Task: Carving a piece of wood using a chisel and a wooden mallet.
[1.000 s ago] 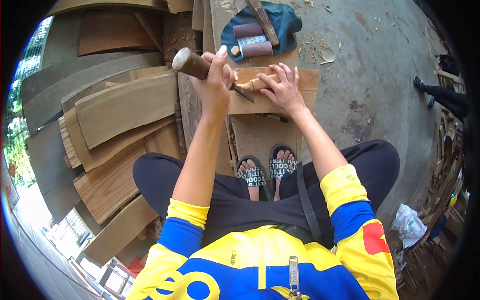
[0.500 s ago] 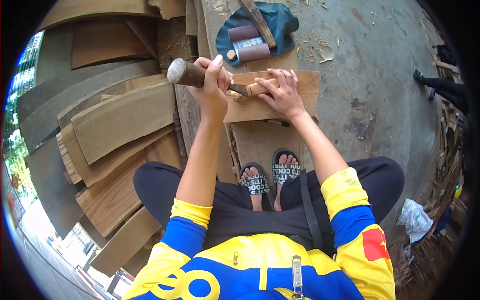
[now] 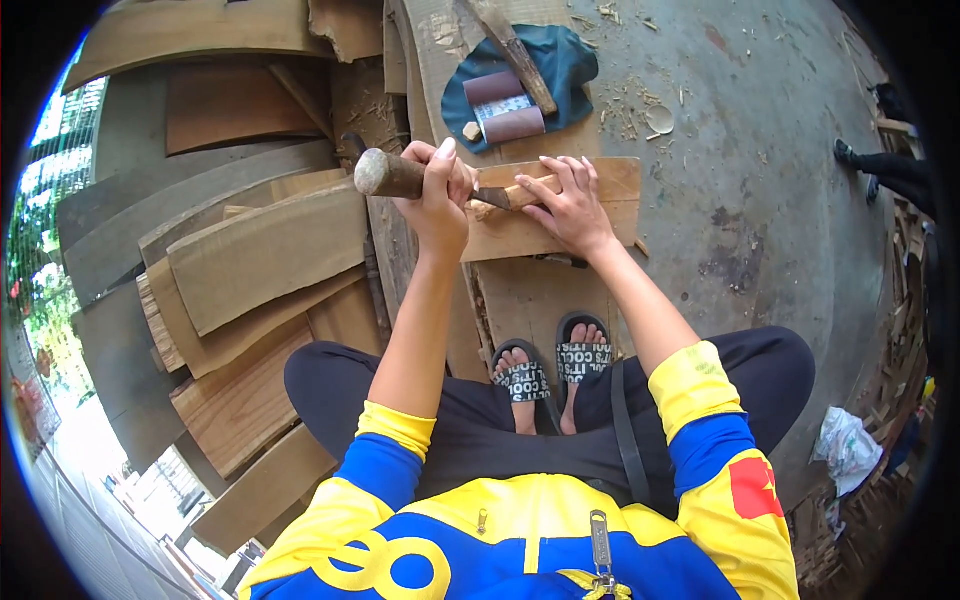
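My left hand (image 3: 438, 195) is closed around the thick round wooden handle of a carving knife (image 3: 392, 175), its flat butt end toward the left. The dark blade points right and rests against a small light piece of wood (image 3: 530, 193). That piece lies slantwise on a flat wooden board (image 3: 600, 217). From the right, my right hand (image 3: 572, 210) grips the piece, with its fingers laid over the top and the thumb at the near side. My palm and fingers partly hide the piece.
Beyond the board, a green cloth (image 3: 572, 62) bears a curled sanding sheet (image 3: 512, 122), a small wood block (image 3: 471, 130) and a rough stick (image 3: 520, 60). Many curved planks (image 3: 270, 245) are stacked at left. Shavings litter the concrete floor (image 3: 720, 150). Another person's leg (image 3: 890, 168) shows at right.
The whole view has shifted slightly, so everything sits lower and further right. Both hands keep their grips, and the blade stays against the small wood piece.
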{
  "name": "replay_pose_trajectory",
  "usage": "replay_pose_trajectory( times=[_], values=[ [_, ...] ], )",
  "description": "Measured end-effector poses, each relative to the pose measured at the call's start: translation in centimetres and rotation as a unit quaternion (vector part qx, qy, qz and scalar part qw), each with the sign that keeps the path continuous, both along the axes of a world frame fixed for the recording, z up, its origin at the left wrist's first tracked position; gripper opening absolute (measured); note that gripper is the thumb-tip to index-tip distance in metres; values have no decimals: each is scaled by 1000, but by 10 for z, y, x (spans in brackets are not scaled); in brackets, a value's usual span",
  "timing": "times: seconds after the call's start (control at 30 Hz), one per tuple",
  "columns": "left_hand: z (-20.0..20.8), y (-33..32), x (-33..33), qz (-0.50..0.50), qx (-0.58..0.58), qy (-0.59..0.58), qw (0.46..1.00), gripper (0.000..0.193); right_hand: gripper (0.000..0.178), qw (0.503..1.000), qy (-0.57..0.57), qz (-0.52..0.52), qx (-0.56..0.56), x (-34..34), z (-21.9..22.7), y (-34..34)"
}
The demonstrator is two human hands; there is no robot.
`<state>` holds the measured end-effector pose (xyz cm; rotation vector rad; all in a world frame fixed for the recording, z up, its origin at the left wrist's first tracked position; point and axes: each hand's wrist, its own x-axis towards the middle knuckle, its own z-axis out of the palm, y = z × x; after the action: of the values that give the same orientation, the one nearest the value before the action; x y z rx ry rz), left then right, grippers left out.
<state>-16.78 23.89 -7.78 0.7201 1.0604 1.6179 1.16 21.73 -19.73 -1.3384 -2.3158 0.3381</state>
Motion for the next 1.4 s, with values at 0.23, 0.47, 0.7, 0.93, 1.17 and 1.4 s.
replay_pose_trajectory(
  times=[0.23, 0.47, 0.7, 0.93, 1.17, 1.4],
  values=[
    [-2, -3, -3, 33, 4, -17, 999, 20, 50, 1000, -13, 1, 21, -3, -8, 2],
    [-4, -13, -6, -21, 32, 9, 999, 16, 52, 999, 0, -6, 35, -1, -8, 0],
    [-2, -39, -10, -56, 41, 51, 996, 12, 55, 1000, 6, -2, 20, 1, -11, 0],
    [0, -68, -20, -105, 53, 111, 987, 9, 57, 1000, 15, 8, 26, 2, -11, -1],
    [10, -68, -20, -166, 43, 174, 970, 13, 57, 1000, 15, 5, 21, 0, -11, 0],
    [-1, -31, -27, -117, 5, 37, 992, 17, 55, 1000, 12, 8, 22, 0, -8, 0]
  ],
)
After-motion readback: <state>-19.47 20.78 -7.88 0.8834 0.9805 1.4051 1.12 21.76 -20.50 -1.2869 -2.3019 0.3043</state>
